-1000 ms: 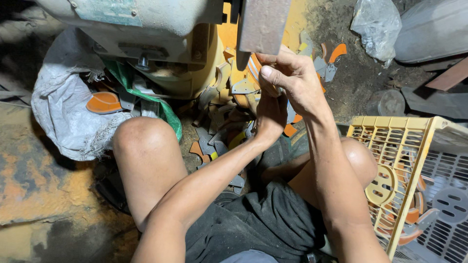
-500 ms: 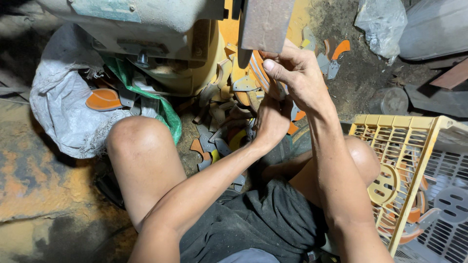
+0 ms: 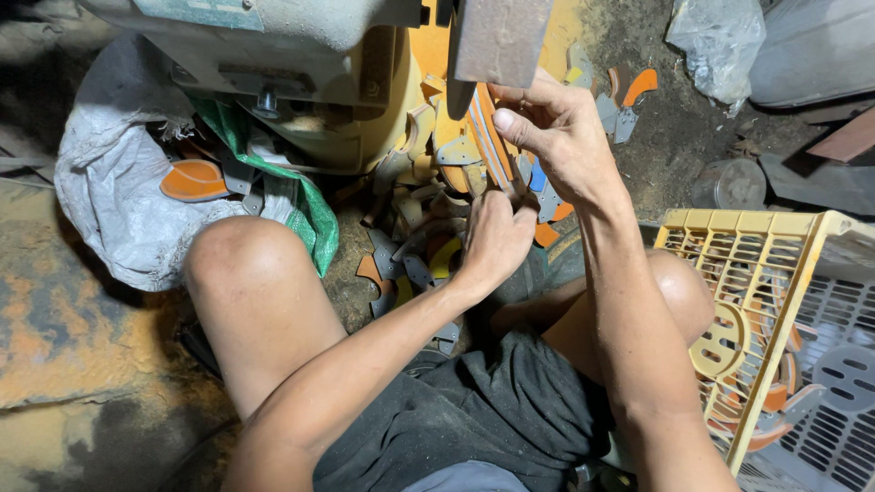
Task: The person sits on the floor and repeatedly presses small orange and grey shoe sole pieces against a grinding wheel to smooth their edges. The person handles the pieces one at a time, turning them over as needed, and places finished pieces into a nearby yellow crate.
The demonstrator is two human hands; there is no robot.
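Moved down a bit since before: left hand (image 3: 497, 239), curled in the scrap pile (image 3: 428, 228); right hand (image 3: 558, 137) pinching an orange strip (image 3: 486, 132); best gripped firmly, fingers off the metal block (image 3: 499, 38).

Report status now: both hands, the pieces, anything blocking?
Right hand raised, pinching a striped orange piece. Left hand down in the scrap pile. Rusty metal plate hangs right above the hands.

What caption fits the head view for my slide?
Seated person's right hand holds an orange strip beside a machine; left hand reaches into cut scraps; yellow crate alongside.
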